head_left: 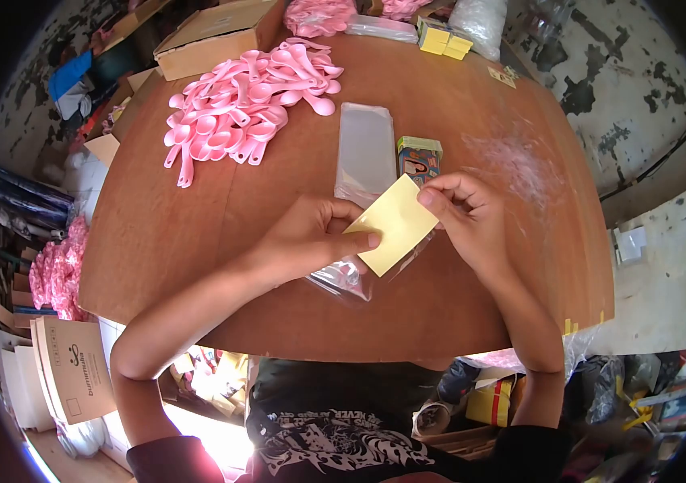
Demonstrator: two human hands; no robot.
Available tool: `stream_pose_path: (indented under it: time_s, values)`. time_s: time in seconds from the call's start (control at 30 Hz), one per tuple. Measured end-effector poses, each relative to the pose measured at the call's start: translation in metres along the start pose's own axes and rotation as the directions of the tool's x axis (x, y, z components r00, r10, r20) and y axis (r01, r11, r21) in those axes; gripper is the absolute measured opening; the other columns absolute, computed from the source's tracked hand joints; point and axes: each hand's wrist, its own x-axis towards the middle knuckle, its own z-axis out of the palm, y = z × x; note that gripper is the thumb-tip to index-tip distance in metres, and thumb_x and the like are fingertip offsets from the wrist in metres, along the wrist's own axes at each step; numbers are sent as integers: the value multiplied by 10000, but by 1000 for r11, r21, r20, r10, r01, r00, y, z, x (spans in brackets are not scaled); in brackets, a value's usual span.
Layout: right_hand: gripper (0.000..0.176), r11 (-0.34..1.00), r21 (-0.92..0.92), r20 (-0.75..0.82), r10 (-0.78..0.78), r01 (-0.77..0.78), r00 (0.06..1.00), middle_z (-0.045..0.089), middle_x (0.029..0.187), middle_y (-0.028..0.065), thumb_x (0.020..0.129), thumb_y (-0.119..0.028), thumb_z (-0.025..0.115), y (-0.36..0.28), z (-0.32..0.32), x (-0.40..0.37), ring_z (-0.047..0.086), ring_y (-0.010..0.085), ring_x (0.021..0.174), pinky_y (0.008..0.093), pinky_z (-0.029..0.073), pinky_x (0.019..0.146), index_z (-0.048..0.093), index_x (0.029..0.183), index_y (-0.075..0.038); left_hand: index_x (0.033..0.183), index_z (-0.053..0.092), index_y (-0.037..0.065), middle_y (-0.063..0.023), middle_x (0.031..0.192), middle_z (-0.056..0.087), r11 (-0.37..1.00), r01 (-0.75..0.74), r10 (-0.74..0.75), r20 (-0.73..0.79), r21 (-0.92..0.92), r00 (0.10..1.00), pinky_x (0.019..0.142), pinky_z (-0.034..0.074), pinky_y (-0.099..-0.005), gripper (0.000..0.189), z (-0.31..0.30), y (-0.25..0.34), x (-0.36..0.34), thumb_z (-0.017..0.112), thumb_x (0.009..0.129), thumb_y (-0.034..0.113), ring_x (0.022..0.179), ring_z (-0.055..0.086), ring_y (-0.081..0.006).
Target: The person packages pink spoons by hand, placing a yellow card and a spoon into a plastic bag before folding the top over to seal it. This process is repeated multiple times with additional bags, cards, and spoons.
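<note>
Between my two hands a yellow card (395, 225) is held at a slant above the table. My left hand (303, 237) grips its lower left edge, thumb on top and fingers behind it. At the upper right corner, the thumb and fingertips of my right hand (472, 213) pinch the same card. A clear plastic bag (349, 278) shows below the card and my left hand; how it is held is hidden. Just beyond lie a stack of clear plastic sleeves (365, 149) and a small stack of printed cards (420, 154).
A heap of pink spoons (238, 109) covers the table's (278, 318) far left, before a cardboard box (218, 40). Yellow card stacks (444, 42) and pink bundles (319, 16) stand along the far edge. Thin plastic scraps (520, 161) lie at right.
</note>
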Motion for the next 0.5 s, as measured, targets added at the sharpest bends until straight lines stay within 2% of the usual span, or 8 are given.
stream_pose_path:
  time_s: [0.07, 0.17, 0.3, 0.37, 0.5]
  values:
    - [127, 1000, 30, -13, 3, -3, 1000, 666, 769, 17, 910, -104, 686, -2, -2, 1, 587, 29, 691, 188, 455, 588, 678, 927, 21, 1113, 648, -47, -107, 917, 718, 998, -63, 63, -55, 7, 997, 631, 532, -233, 294, 5, 0, 6, 678, 912, 165, 757, 684, -105]
    - [124, 997, 35, -15, -70, 71, 997, 669, 782, 23, 907, -96, 686, 5, 1, 3, 591, 39, 696, 196, 460, 584, 681, 934, 25, 1097, 651, -55, -110, 906, 719, 999, -29, 32, -80, 42, 996, 641, 531, -242, 285, 9, 3, 12, 681, 907, 156, 751, 683, -105]
    - [117, 999, -36, -57, -43, 41, 997, 674, 801, 24, 901, -88, 686, 2, -5, 1, 595, 43, 724, 211, 469, 584, 689, 931, 25, 1076, 653, -58, -107, 908, 718, 997, -46, 51, -87, 56, 995, 648, 532, -249, 267, 13, 4, 16, 675, 909, 150, 763, 682, -102]
    - [108, 951, -263, -135, -202, 161, 970, 676, 805, 22, 891, -82, 692, -3, -6, 2, 595, 47, 734, 218, 470, 581, 695, 920, 22, 1072, 656, -52, -95, 903, 716, 1000, -14, 13, -96, -11, 995, 644, 528, -246, 255, 14, 7, 15, 672, 909, 144, 775, 671, -93]
    - [93, 988, -133, -111, -98, 83, 989, 670, 777, 25, 876, -79, 706, -7, 2, -2, 584, 49, 695, 212, 467, 593, 701, 916, 5, 1086, 655, -50, -89, 905, 713, 999, -49, 50, -113, 15, 992, 643, 519, -246, 262, 16, 9, 16, 674, 905, 138, 762, 665, -96]
